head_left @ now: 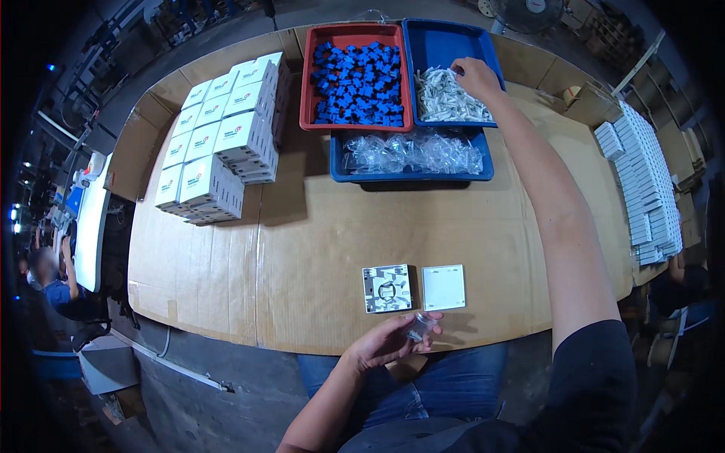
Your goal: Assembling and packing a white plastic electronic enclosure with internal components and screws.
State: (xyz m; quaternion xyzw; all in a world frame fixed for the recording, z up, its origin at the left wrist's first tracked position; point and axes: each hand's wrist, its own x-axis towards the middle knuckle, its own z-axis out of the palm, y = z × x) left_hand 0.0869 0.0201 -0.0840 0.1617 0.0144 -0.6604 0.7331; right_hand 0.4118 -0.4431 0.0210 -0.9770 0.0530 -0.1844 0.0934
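Observation:
Near the front edge of the cardboard-covered table, my left hand [393, 341] is palm up, its fingers closed around a small clear plastic piece [420, 327]. My right hand [477, 75] reaches far over the upper blue tray [453, 36], fingers curled together at the pile of small white parts [451, 98]. Whatever it pinches there is too small to make out. Just beyond my left hand stands an open box with a black, white and grey patterned insert [387, 289]. Its white, square lid [443, 287] lies beside it on the right.
A red tray [304, 98] holds blue parts [359, 83]. Below it, another blue tray [411, 178] holds clear plastic pieces [411, 153]. White boxes [219, 136] are stacked at left; white box rows [646, 181] line the right. Cardboard walls [136, 147] edge the table. A person [64, 283] sits far left.

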